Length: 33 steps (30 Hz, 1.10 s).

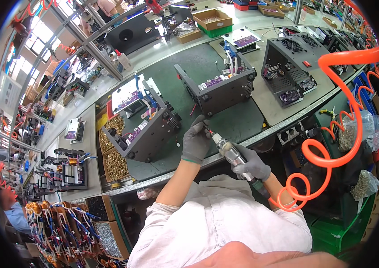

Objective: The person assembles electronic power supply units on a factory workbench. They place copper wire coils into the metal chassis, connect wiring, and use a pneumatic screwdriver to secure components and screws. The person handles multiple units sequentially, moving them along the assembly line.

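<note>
In my gloved right hand [252, 164] is a pneumatic screwdriver [230, 152], its body tilted so that the bit points up and left. An orange coiled air hose [316, 154] runs near its rear end. My gloved left hand [196, 142] is closed at the bit's tip, thumb and fingers pinched together; whatever is between them is too small to make out. Left of that hand stands a dark metal housing [149, 136] with purple circuit boards and blue and white cables. A second such housing [220, 96] stands just beyond my hands.
Boxes of brass-coloured fasteners [115, 165] sit at the bench's left. Another black housing with a fan [283, 67] stands at the right on a grey mat. Bundles of wired coils [60, 228] hang at lower left. The bench's metal edge [167, 178] runs before my body.
</note>
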{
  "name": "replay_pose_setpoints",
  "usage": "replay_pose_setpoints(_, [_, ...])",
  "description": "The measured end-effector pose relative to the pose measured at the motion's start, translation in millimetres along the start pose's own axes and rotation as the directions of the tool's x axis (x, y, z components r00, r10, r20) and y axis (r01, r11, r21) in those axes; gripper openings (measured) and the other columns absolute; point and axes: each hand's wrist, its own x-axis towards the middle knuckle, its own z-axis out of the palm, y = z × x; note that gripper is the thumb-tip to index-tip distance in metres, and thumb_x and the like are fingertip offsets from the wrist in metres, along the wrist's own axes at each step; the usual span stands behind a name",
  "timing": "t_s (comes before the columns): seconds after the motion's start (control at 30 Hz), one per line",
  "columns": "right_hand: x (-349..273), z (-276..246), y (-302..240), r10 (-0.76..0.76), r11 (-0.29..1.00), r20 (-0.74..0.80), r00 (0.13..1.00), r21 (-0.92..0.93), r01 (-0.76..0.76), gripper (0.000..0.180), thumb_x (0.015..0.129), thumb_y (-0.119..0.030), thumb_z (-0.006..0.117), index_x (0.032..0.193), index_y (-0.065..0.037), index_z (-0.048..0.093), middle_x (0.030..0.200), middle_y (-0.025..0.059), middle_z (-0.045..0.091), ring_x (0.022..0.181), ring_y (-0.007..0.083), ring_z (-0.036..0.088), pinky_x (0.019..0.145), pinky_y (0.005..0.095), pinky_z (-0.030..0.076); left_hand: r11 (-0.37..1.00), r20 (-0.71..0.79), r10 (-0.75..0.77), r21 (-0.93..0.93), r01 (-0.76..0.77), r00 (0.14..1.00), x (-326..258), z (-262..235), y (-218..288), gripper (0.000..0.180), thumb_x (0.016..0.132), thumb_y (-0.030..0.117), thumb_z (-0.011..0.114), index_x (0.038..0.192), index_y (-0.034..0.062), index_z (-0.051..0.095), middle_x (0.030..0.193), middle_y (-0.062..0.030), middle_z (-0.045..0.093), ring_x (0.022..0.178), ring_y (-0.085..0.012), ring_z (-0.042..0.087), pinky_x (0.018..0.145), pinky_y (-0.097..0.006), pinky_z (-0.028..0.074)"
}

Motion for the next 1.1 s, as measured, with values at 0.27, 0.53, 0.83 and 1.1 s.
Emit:
replay_pose_setpoints(0.27, [0.3, 2.9, -0.5, -0.027, 0.999, 0.015, 1.000, 0.019, 0.026, 0.093, 0.063, -0.021, 0.077, 0.146, -0.001, 0.039, 0.097, 0.0049, 0.056, 0.069, 0.0097, 0.057, 0.059, 0.0250, 0.050, 1.000, -0.012, 0.000, -0.025, 0.000, 1.000, -0.6, 3.8, -0.5, 0.034, 0.089, 0.003, 0.057, 0.123, 0.0052, 0.061, 0.101, -0.0092, 0.067, 0.082, -0.0147, 0.061, 0.066, -0.027, 0.049])
replay_pose_setpoints(0.53, [0.1, 3.4, 3.8, 0.002, 0.999, 0.015, 1.000, 0.034, -0.002, 0.096, 0.062, -0.022, 0.077, 0.146, -0.001, 0.038, 0.099, 0.0076, 0.057, 0.068, 0.0118, 0.060, 0.056, 0.0262, 0.052, 0.999, -0.009, 0.003, -0.046, -0.003, 1.000, -3.7, 4.3, 0.7, 0.031, 0.092, 0.005, 0.056, 0.122, 0.0047, 0.061, 0.102, -0.0087, 0.067, 0.077, -0.0155, 0.059, 0.072, -0.028, 0.050])
replay_pose_setpoints(0.83, [-2.6, 6.2, 2.1, 0.006, 0.993, 0.001, 1.000, 0.119, -0.006, 0.097, 0.060, -0.021, 0.077, 0.147, -0.001, 0.039, 0.101, 0.0082, 0.058, 0.068, 0.0118, 0.060, 0.056, 0.0261, 0.052, 0.999, 0.003, 0.044, 0.001, -0.044, 0.999, -6.2, 11.5, 0.4, 0.033, 0.092, 0.003, 0.055, 0.124, 0.0028, 0.060, 0.101, -0.0097, 0.067, 0.076, -0.0148, 0.059, 0.070, -0.029, 0.051])
replay_pose_setpoints(1.1, [-2.2, 3.5, 3.4, -0.101, 0.940, -0.095, 0.990, -0.335, 0.064, 0.101, 0.061, -0.025, 0.077, 0.148, 0.003, 0.033, 0.126, 0.0124, 0.057, 0.112, 0.0190, 0.055, 0.100, 0.0304, 0.040, 0.939, -0.136, 0.174, 0.322, -0.123, 0.975, -9.1, 23.5, -6.2, 0.033, 0.094, 0.007, 0.056, 0.127, 0.0025, 0.058, 0.103, -0.0077, 0.068, 0.084, -0.0121, 0.061, 0.073, -0.028, 0.051])
